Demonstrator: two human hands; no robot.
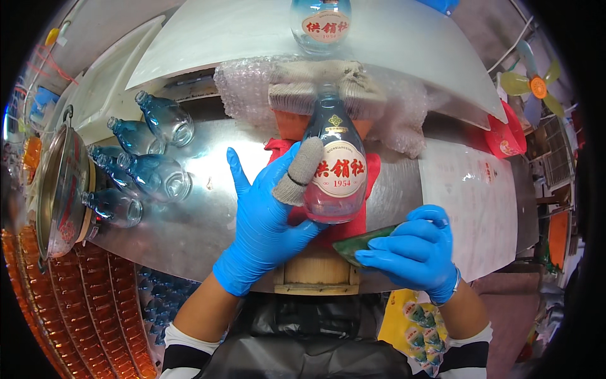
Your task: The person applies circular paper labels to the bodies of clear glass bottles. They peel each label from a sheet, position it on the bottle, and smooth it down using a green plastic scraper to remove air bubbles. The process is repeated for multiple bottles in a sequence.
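Note:
A glass bottle (336, 136), dark blue at the neck and pinkish toward the base, lies on a red cloth with its neck pointing away from me. On its front is a cream label with red lettering. My left hand (265, 202), in a blue glove, steadies the bottle from the left. A grey knit finger sleeve (299, 172) covers one finger, which presses beside the label; the thumb lies by the base. Gloved in blue too, my right hand (413, 249) pinches a flat dark green scraper-like piece (361, 245) just below the bottle, apart from it.
Several blue bottles (167, 120) lie at the left beside a round metal pan (60, 189). A paper stack (328, 91) and bubble wrap (243, 88) sit behind the held bottle. Another labelled bottle (320, 28) stands farther back. Printed sheets (467, 208) and a fan (536, 87) are right.

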